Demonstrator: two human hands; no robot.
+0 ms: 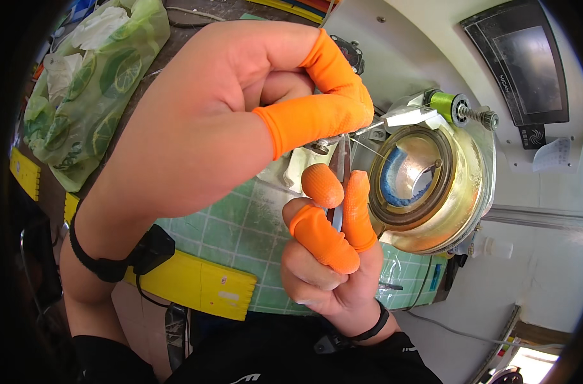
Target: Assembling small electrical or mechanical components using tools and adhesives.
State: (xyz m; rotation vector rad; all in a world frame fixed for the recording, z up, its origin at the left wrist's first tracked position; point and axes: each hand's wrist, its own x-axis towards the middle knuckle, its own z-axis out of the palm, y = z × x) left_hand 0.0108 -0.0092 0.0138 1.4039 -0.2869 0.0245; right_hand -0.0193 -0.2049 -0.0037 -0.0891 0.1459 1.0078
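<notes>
My left hand reaches across from the left, with orange finger cots on its thumb and index finger. These are pinched together beside the machine's metal fittings; what lies between them is hidden. Below, my right hand wears orange cots on three digits. Its fingers close around slim metal tweezers, whose points rise to just under the left fingertips. From there a thin pale strand runs right toward a brass ring lined in blue.
A green spool sits above the ring on the machine. A dark display panel is mounted upper right. Under my hands lies a green gridded mat, with a yellow strip along its near edge. A green plastic bag stands far left.
</notes>
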